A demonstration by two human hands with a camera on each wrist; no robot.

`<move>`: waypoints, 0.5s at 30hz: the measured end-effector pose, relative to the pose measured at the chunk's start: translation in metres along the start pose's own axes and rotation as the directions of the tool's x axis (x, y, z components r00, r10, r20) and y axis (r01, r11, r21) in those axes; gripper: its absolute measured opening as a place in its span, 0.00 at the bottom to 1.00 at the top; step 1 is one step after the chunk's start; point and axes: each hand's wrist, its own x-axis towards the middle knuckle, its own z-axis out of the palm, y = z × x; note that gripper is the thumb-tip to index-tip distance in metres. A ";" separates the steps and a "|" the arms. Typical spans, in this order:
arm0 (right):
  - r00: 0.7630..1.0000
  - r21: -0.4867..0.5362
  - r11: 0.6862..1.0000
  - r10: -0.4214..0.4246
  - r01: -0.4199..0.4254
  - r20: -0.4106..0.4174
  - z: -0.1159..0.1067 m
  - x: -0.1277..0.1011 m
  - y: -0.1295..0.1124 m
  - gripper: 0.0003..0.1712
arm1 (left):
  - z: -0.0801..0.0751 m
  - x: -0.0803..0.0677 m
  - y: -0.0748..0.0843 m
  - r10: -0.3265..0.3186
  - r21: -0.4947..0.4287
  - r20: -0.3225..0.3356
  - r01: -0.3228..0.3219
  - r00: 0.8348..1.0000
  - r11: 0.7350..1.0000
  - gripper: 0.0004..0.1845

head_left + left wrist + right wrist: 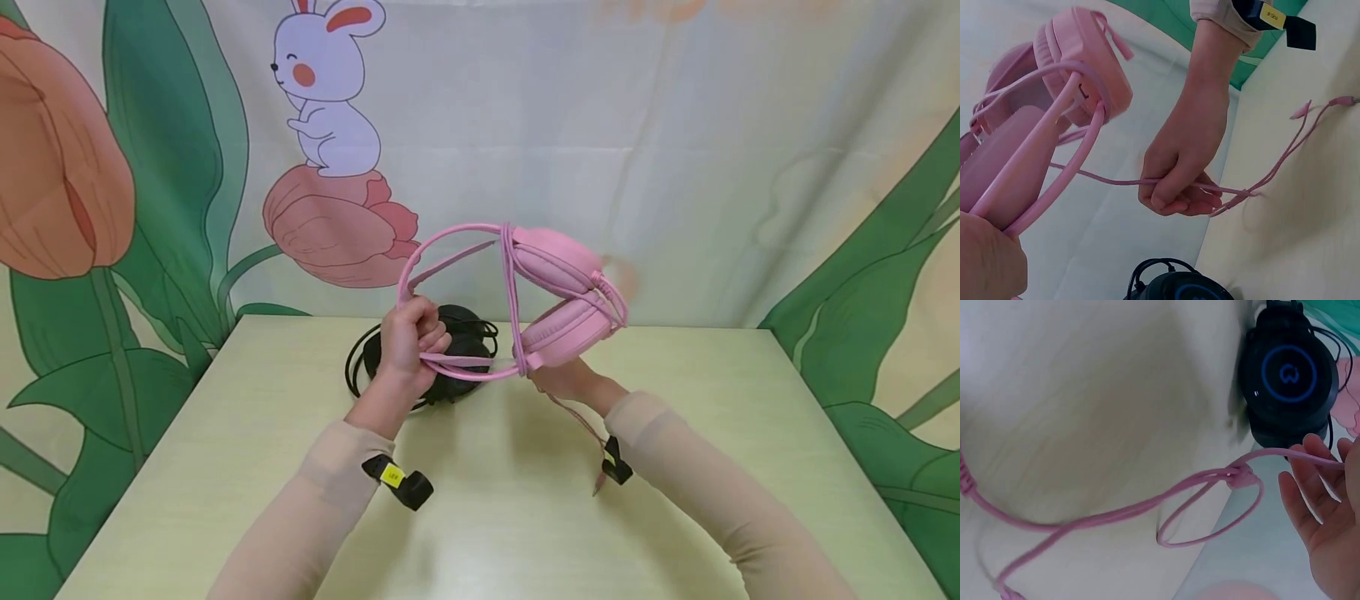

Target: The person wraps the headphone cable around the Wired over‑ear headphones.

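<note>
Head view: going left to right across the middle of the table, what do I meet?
Left hand gripping the pink headband → black headset lying on the table behind it → cable wraps around the band → pink ear cups, with the right hand beneath them.

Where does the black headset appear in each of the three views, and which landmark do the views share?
Head view: the black headset lies on the table at centre, behind the left hand.
Left wrist view: only its top shows at the bottom edge, below the right hand.
Right wrist view: upper right, blue ring on the earcup.
Shared landmark: the pink cable.
</note>
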 end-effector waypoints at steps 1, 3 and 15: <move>1.000 -0.043 0.999 0.005 -0.006 -0.005 0.002 0.000 -0.004 0.05 | 0.000 0.000 -0.001 0.004 0.001 -0.021 -0.004 1.000 1.000 0.18; 1.000 -0.195 0.981 0.005 -0.005 0.003 0.006 0.000 -0.009 0.05 | 0.000 0.002 -0.001 0.018 -0.002 -0.065 -0.018 0.998 1.000 0.18; 0.988 -0.452 0.892 0.052 0.019 0.143 0.015 -0.005 -0.024 0.07 | -0.004 0.011 0.003 0.099 0.014 -0.322 -0.099 0.942 0.995 0.16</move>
